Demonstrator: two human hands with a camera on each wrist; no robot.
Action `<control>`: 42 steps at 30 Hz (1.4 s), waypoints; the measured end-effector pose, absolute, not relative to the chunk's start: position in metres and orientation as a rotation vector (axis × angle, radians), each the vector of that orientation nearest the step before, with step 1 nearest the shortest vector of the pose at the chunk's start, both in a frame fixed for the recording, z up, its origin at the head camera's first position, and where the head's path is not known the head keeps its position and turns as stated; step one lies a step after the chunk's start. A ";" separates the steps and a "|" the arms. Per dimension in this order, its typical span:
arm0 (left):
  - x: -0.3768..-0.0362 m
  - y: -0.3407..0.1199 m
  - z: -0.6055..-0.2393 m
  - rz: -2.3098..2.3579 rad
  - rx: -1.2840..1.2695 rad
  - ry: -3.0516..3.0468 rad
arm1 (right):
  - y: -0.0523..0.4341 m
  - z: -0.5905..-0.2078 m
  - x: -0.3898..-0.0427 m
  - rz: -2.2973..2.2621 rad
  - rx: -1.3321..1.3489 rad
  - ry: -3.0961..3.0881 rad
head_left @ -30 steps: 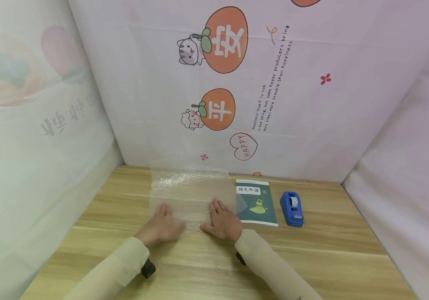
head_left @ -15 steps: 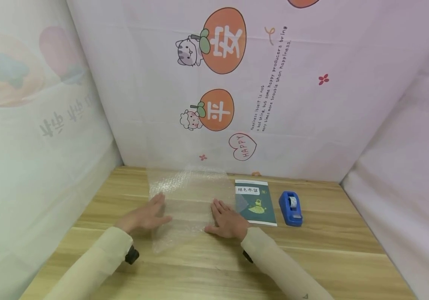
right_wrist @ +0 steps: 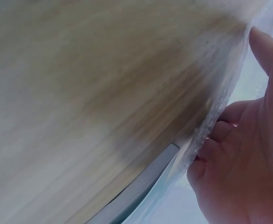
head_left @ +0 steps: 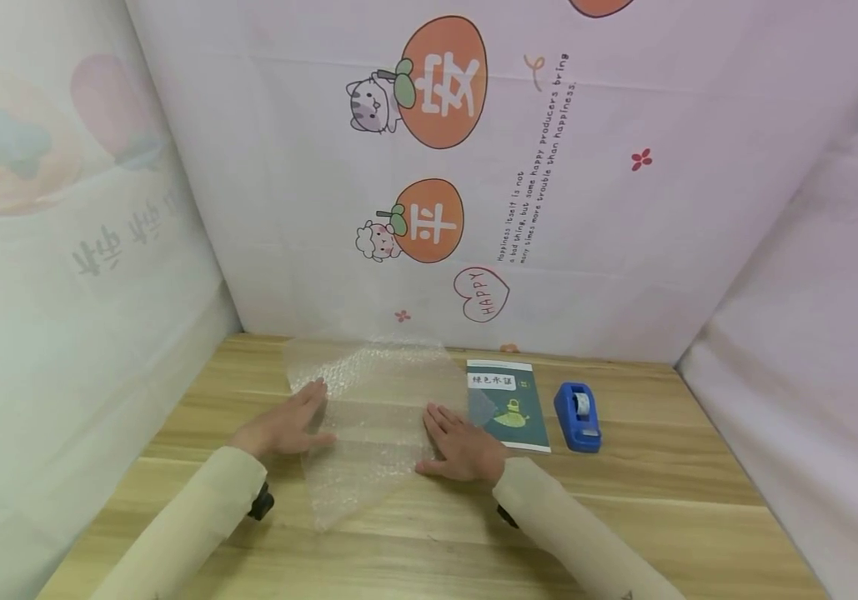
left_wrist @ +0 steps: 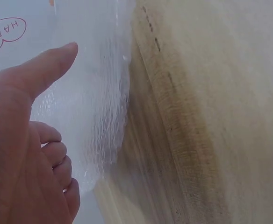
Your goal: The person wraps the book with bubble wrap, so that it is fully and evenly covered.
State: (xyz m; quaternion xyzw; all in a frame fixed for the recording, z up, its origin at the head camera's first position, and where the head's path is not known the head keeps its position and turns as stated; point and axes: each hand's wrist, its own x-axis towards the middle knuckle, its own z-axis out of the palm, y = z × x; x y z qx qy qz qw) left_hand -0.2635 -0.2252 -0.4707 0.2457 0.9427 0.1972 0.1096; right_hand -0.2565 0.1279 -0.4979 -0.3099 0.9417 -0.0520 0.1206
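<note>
Here, the left hand (head_left: 286, 425) lies flat, grip released, on the bubble wrap sheet (head_left: 376, 417) spread over the tabletop (head_left: 669, 500). The right hand (head_left: 462, 446), fingers straight, presses the sheet's 3 o'clock edge. At its 3 o'clock lie a green booklet (head_left: 514, 408) and blue tape dispenser (head_left: 577, 417).

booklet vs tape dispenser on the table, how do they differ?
The booklet is flat, dark green with a white label; the dispenser is a chunky blue block holding a tape roll. A corner of the bubble wrap overlaps the booklet; the dispenser stands uncovered. Neither hand touches either; both rest on the table.
</note>
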 end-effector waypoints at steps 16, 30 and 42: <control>-0.262 -0.229 -0.479 0.571 0.646 2.705 | 0.137 -0.492 -0.246 -0.140 -0.987 2.712; -0.259 -0.229 -0.487 0.570 0.526 2.674 | 0.140 -0.491 -0.252 -0.157 -0.937 2.747; -0.251 -0.225 -0.486 0.578 0.456 2.725 | 0.131 -0.488 -0.252 -0.156 -0.897 2.782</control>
